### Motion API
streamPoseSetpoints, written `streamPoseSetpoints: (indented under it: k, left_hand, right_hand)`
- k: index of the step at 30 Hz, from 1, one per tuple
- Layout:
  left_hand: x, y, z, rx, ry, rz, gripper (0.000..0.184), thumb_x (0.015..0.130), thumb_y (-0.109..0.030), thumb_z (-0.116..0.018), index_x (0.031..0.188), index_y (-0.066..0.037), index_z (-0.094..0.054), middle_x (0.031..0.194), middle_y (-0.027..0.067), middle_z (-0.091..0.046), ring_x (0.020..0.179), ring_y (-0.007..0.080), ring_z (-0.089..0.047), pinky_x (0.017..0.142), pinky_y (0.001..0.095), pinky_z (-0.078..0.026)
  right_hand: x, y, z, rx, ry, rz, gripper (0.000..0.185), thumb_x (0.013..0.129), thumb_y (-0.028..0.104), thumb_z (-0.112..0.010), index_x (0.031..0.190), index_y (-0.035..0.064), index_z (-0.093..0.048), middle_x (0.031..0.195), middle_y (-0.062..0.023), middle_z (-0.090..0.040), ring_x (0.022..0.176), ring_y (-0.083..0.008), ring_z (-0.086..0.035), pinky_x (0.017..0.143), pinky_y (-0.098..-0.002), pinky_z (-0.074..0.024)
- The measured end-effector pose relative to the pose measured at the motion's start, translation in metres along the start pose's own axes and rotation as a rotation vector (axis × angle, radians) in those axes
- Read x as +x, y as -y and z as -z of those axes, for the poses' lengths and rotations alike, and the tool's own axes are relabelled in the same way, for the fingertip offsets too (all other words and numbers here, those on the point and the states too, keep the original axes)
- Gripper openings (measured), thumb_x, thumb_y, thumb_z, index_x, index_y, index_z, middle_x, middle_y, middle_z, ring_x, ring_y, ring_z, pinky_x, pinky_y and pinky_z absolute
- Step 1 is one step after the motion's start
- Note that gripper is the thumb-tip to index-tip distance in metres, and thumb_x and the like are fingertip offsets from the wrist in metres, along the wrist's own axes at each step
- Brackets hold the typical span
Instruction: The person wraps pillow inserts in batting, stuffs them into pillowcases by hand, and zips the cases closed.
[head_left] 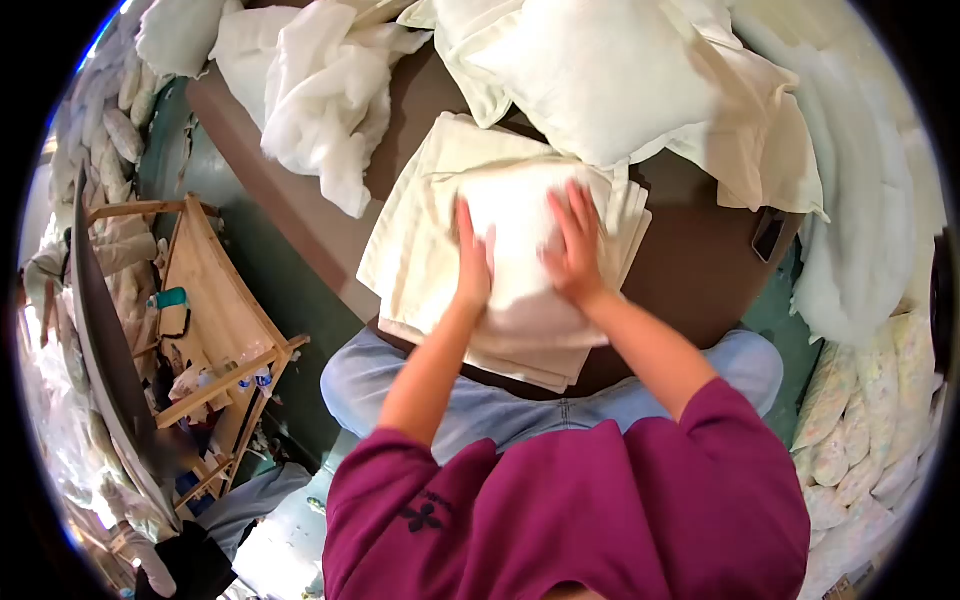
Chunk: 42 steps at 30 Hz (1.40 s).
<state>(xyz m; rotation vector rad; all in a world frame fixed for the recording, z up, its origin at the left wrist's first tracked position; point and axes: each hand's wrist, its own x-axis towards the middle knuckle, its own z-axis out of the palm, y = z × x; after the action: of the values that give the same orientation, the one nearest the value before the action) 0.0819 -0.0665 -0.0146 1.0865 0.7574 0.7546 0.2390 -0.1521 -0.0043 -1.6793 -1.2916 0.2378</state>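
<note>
A stack of folded cream cloth covers (pixel 410 240) lies in front of my crossed legs, its layers fanned at the edges. On top is a paler white piece (pixel 515 215), perhaps folded cloth or a soft pad; its kind is hard to make out. My left hand (pixel 475 262) rests against the left side of this piece, fingers stretched forward and thumb raised inward. Across from it, my right hand (pixel 574 242) lies on the right side with fingers spread, slightly blurred. Neither hand visibly grips anything.
Beyond the stack lies a plump white pillow (pixel 600 75) with flanged edges. Loose white fibre stuffing (pixel 330 100) sits at the upper left of the brown surface (pixel 690 245). A phone (pixel 768 235) is at the right edge. Wooden framing (pixel 225 290) and another person's leg (pixel 255 500) are left.
</note>
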Motion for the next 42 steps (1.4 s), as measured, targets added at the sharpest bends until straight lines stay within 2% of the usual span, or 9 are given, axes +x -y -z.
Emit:
streamPoseSetpoints:
  k: [12, 18, 20, 21, 25, 29, 32, 37, 42]
  left_hand:
    - [-0.024, -0.022, 0.007, 0.266, -0.244, -0.229, 0.047, 0.098, -0.018, -0.047, 0.139, 0.003, -0.039, 0.147, 0.0173, -0.039, 0.133, 0.0285, -0.041, 0.109, 0.0350, -0.032]
    - [-0.061, -0.070, -0.015, 0.830, -0.117, -0.217, 0.044, 0.089, -0.030, -0.060, 0.120, 0.000, -0.058, 0.114, 0.0198, -0.063, 0.109, 0.0339, -0.059, 0.096, 0.0389, -0.043]
    - [-0.042, -0.111, -0.035, 0.831, 0.092, -0.187, 0.034, 0.087, -0.030, -0.061, 0.108, -0.004, -0.065, 0.104, 0.0124, -0.068, 0.099, 0.0319, -0.062, 0.091, 0.0422, -0.044]
    - [-0.031, -0.107, -0.042, 0.733, 0.169, -0.045, 0.031, 0.087, -0.029, -0.061, 0.106, -0.005, -0.066, 0.103, 0.0119, -0.068, 0.098, 0.0290, -0.063, 0.096, 0.0421, -0.042]
    - [-0.014, -0.090, -0.056, 1.105, 0.126, -0.531, 0.030, 0.086, -0.025, -0.062, 0.109, -0.005, -0.065, 0.115, 0.0131, -0.064, 0.113, 0.0299, -0.056, 0.107, 0.0454, -0.033]
    - [-0.064, -0.094, -0.056, 0.997, -0.165, -0.499, 0.052, 0.086, -0.021, -0.063, 0.132, -0.002, -0.049, 0.140, 0.0208, -0.045, 0.134, 0.0367, -0.037, 0.112, 0.0500, -0.024]
    - [-0.122, -0.058, -0.047, 1.015, -0.115, -0.292, 0.076, 0.087, -0.026, -0.058, 0.147, 0.003, -0.021, 0.153, 0.0261, -0.019, 0.143, 0.0404, -0.015, 0.115, 0.0524, -0.009]
    - [-0.149, -0.036, -0.019, 0.734, -0.070, -0.303, 0.088, 0.092, -0.058, -0.032, 0.149, 0.005, -0.012, 0.156, 0.0257, -0.008, 0.146, 0.0392, -0.003, 0.115, 0.0499, 0.004]
    - [-0.056, 0.008, -0.010, 0.582, -0.045, -0.246, 0.079, 0.098, -0.055, -0.028, 0.151, 0.000, -0.010, 0.159, 0.0180, -0.003, 0.147, 0.0311, 0.001, 0.116, 0.0449, 0.005]
  right_hand:
    - [-0.014, 0.016, 0.025, 0.049, -0.335, -0.374, 0.059, 0.087, 0.027, -0.064, 0.135, 0.0000, -0.045, 0.140, -0.0216, -0.043, 0.133, -0.0332, -0.038, 0.110, -0.0397, -0.0294]
    - [-0.158, 0.061, 0.011, 0.656, -0.407, -0.993, 0.071, 0.099, 0.049, -0.041, 0.144, -0.0012, -0.020, 0.141, -0.0206, -0.036, 0.129, -0.0295, -0.037, 0.109, -0.0374, -0.0275]
    - [-0.204, 0.103, 0.005, 0.886, -0.090, -1.349, 0.067, 0.098, 0.060, -0.031, 0.142, 0.0100, -0.027, 0.137, -0.0145, -0.045, 0.120, -0.0265, -0.048, 0.102, -0.0383, -0.0383]
    - [-0.176, 0.141, 0.033, 0.935, 0.463, -1.575, 0.069, 0.097, 0.060, -0.032, 0.146, 0.0120, -0.022, 0.130, -0.0131, -0.052, 0.107, -0.0241, -0.057, 0.091, -0.0359, -0.0471]
    - [-0.109, 0.146, 0.069, 0.473, 1.158, -0.716, 0.033, 0.096, 0.033, -0.053, 0.106, 0.0037, -0.066, 0.098, -0.0079, -0.065, 0.087, -0.0138, -0.059, 0.080, -0.0305, -0.0484]
    - [-0.051, 0.102, 0.117, 0.523, 0.064, -0.367, 0.026, 0.087, 0.020, -0.058, 0.103, 0.0037, -0.069, 0.095, -0.0080, -0.069, 0.088, -0.0175, -0.062, 0.082, -0.0338, -0.0483]
    - [-0.028, 0.050, 0.118, -0.083, -0.087, 0.079, 0.032, 0.081, 0.007, -0.055, 0.110, 0.0007, -0.065, 0.118, -0.0157, -0.063, 0.115, -0.0296, -0.057, 0.099, -0.0402, -0.0431]
    - [-0.063, 0.057, 0.067, -0.124, -0.001, 0.039, 0.045, 0.075, 0.022, -0.059, 0.117, 0.0057, -0.065, 0.132, -0.0150, -0.056, 0.127, -0.0423, -0.044, 0.106, -0.0476, -0.0359]
    - [-0.025, -0.009, 0.006, -0.083, -0.091, -0.243, 0.045, 0.081, 0.034, -0.059, 0.119, 0.0113, -0.065, 0.136, -0.0132, -0.053, 0.131, -0.0365, -0.042, 0.109, -0.0457, -0.0307]
